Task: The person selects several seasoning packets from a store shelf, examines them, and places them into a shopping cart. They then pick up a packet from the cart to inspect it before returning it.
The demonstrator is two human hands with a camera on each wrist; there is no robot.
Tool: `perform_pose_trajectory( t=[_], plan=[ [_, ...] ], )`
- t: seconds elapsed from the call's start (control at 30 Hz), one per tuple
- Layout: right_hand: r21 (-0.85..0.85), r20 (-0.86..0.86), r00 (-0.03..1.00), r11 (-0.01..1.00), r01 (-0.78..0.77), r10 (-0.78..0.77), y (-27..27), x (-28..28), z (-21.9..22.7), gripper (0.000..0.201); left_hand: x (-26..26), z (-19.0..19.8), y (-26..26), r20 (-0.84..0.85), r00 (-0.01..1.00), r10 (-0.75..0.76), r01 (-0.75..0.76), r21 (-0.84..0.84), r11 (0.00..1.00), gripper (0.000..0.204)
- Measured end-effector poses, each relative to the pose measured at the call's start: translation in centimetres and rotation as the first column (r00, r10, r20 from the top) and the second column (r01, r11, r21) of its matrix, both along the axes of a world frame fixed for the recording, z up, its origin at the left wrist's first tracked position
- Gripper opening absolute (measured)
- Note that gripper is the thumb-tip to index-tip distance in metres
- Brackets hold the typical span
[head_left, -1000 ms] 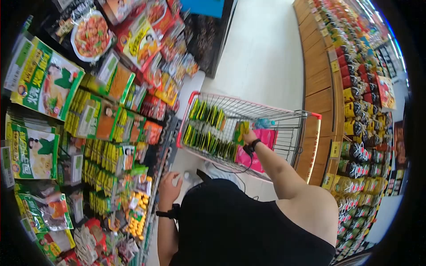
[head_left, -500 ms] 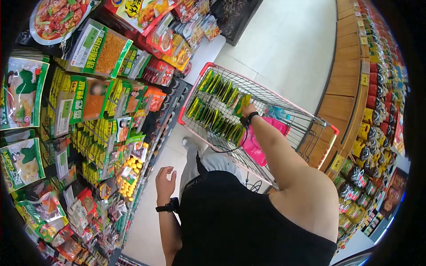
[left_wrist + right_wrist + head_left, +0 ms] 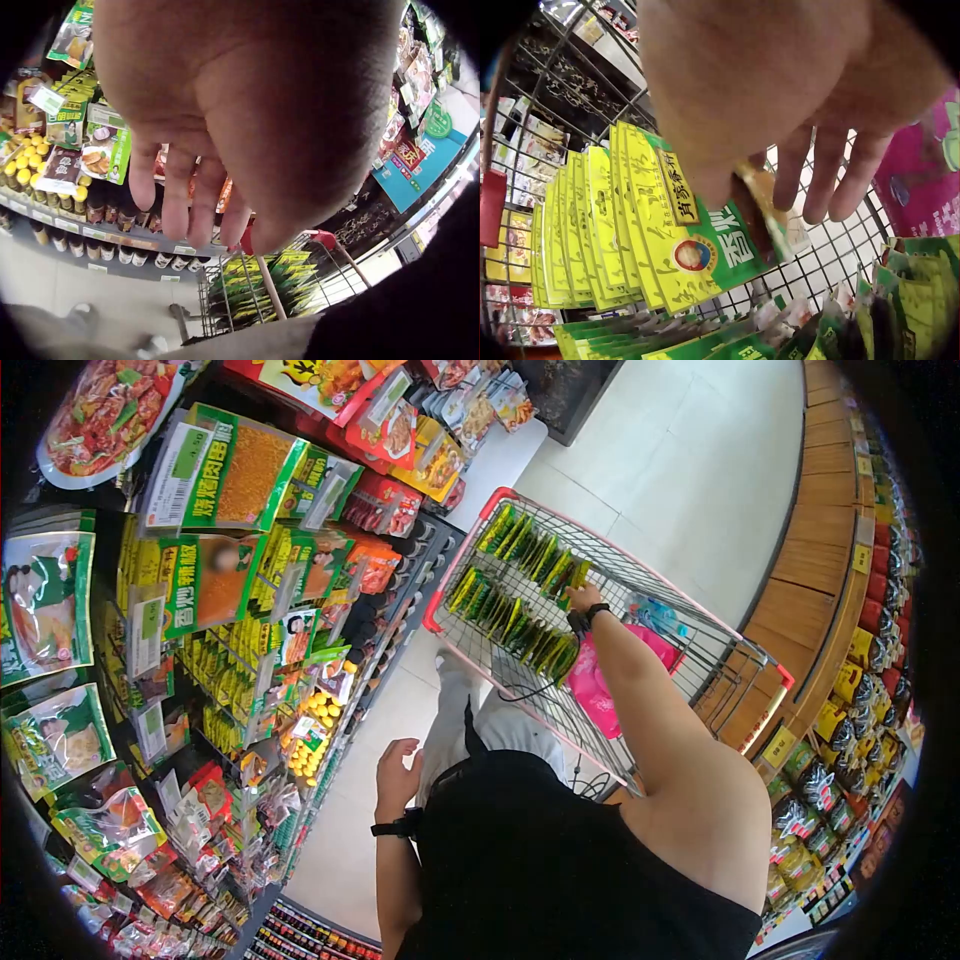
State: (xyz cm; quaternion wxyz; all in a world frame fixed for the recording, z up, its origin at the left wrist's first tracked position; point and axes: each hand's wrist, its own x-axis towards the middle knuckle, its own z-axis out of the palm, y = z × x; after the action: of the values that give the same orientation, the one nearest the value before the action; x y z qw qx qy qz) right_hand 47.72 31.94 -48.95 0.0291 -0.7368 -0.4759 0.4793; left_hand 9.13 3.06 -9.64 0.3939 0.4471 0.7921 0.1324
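Green-and-yellow seasoning packets stand in two rows in the shopping cart (image 3: 436, 588). My right hand (image 3: 583, 597) is at the right end of the far row. In the right wrist view, the thumb and index finger of my right hand (image 3: 780, 105) pinch the upper edge of the front packet (image 3: 694, 255), its other fingers extended; part of the thumb's contact is hidden. My left hand (image 3: 398, 768) hangs beside my body, touching nothing. Its fingers are loosely bent, as the left wrist view of the left hand (image 3: 225, 127) confirms.
Hanging packets (image 3: 215, 585) fill the shelf on the left. A pink bag (image 3: 625, 670) and a clear bluish bottle (image 3: 660, 616) lie in the cart. Beyond the cart, wooden shelving (image 3: 800, 570) holds bottles and jars; pale floor (image 3: 650, 450) runs between.
The packet in my right hand has gone down and now lines up with the far row's end. The cart appears further right in the head view. My left hand still hangs free.
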Motion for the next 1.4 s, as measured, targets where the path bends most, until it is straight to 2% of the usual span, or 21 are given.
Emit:
perform_pose_trajectory(
  t=[0.03,0.07,0.17,0.23,0.27,0.3,0.37,0.5,0.57,0.63,0.7,0.8,0.9,0.93,0.97,1.0,1.03,1.1,1.2,1.3,1.4],
  plan=[
    [-0.154,-0.286,0.952,0.986,0.069,-0.112,-0.1,0.6,-0.9,0.069,-0.1,0.1,0.1,0.001,1.000,-0.006,0.006,0.007,1.000,0.019],
    [-0.200,-0.173,0.975,0.974,0.102,-0.138,0.1,-0.2,1.6,0.080,-0.1,0.3,0.5,0.013,1.000,-0.001,0.001,0.009,1.000,0.019],
    [-0.329,-0.409,0.857,0.927,0.182,-0.313,-0.8,-0.5,4.9,0.086,-1.0,0.3,1.5,-0.012,0.997,-0.076,0.077,0.048,0.996,0.019],
    [-0.485,-0.485,0.804,0.871,0.080,-0.344,-1.7,0.0,5.4,0.079,-1.6,1.2,3.1,0.018,0.998,-0.063,0.062,0.079,0.995,0.019],
    [-0.487,-0.425,0.806,0.854,0.181,-0.413,-3.1,-1.2,7.2,0.057,-2.1,1.2,3.8,0.007,0.996,-0.094,0.093,0.115,0.989,0.017],
    [-0.538,-0.531,0.757,0.841,0.046,-0.381,-4.2,0.9,1.3,0.047,-2.9,1.6,4.5,0.008,0.997,-0.071,0.069,0.136,0.988,0.016],
    [-0.497,-0.547,0.800,0.865,-0.074,-0.246,-4.9,0.2,3.5,0.040,-3.9,2.0,6.6,0.037,0.998,-0.041,0.033,0.184,0.982,0.015],
    [-0.127,-0.447,0.868,0.976,0.177,-0.216,-7.3,-0.3,7.0,0.035,-8.3,3.6,11.4,0.027,0.993,0.115,-0.114,0.478,0.871,0.009],
    [0.161,-0.474,0.863,0.946,0.282,-0.176,-8.5,0.2,5.5,0.036,-11.6,3.7,13.5,0.131,0.978,0.163,-0.209,0.659,0.723,0.017],
    [0.091,-0.545,0.788,0.915,0.394,-0.285,-8.9,-0.2,8.9,0.036,-13.0,5.4,16.0,0.264,0.904,0.335,-0.405,0.782,0.474,0.031],
    [0.099,-0.477,0.836,0.929,0.356,-0.270,-9.5,-0.4,12.1,0.034,-14.5,7.1,17.9,0.216,0.875,0.433,-0.405,0.817,0.411,0.037],
    [0.100,-0.525,0.804,0.918,0.384,-0.279,-10.8,-0.8,14.3,0.030,-18.0,7.0,20.1,-0.078,0.875,0.477,-0.163,0.882,0.442,0.035],
    [0.072,-0.571,0.752,0.893,0.445,-0.328,-12.3,-1.6,16.1,0.025,-19.3,8.6,20.5,-0.091,0.884,0.458,-0.228,0.773,0.593,0.030],
    [0.042,-0.656,0.680,0.883,0.467,-0.328,-12.9,-1.1,14.6,0.023,-19.6,8.0,20.7,-0.019,0.881,0.473,-0.264,0.809,0.526,0.031],
    [0.006,-0.731,0.599,0.875,0.484,-0.327,-13.0,-0.5,13.4,0.020,-19.6,8.2,20.4,-0.042,0.881,0.471,-0.249,0.805,0.538,0.031],
    [0.059,-0.674,0.657,0.862,0.503,-0.337,-13.7,-2.1,16.0,0.018,-19.4,8.4,19.9,-0.067,0.881,0.469,-0.232,0.801,0.552,0.031],
    [0.058,-0.705,0.610,0.827,0.559,-0.362,-14.0,-2.7,16.0,0.018,-19.3,8.6,19.5,-0.095,0.880,0.466,-0.214,0.796,0.567,0.031],
    [0.078,-0.628,0.692,0.855,0.512,-0.357,-14.7,-4.6,18.7,0.017,-19.2,8.4,18.4,-0.060,0.939,0.337,-0.159,0.794,0.586,0.029],
    [0.081,-0.705,0.655,0.888,0.453,-0.270,-15.2,-9.0,23.8,0.016,-18.7,9.7,16.6,0.009,0.989,0.145,-0.096,0.793,0.601,0.026],
    [0.155,-0.703,0.689,0.908,0.389,-0.176,-14.6,-14.9,28.8,0.016,-17.6,11.6,14.8,0.030,0.998,-0.050,-0.003,0.882,0.471,0.025],
    [0.194,-0.763,0.646,0.963,0.188,0.027,-14.4,-20.4,34.5,0.023,-16.8,12.3,12.8,0.061,0.985,-0.161,0.032,0.855,0.518,0.021]
  ],
)
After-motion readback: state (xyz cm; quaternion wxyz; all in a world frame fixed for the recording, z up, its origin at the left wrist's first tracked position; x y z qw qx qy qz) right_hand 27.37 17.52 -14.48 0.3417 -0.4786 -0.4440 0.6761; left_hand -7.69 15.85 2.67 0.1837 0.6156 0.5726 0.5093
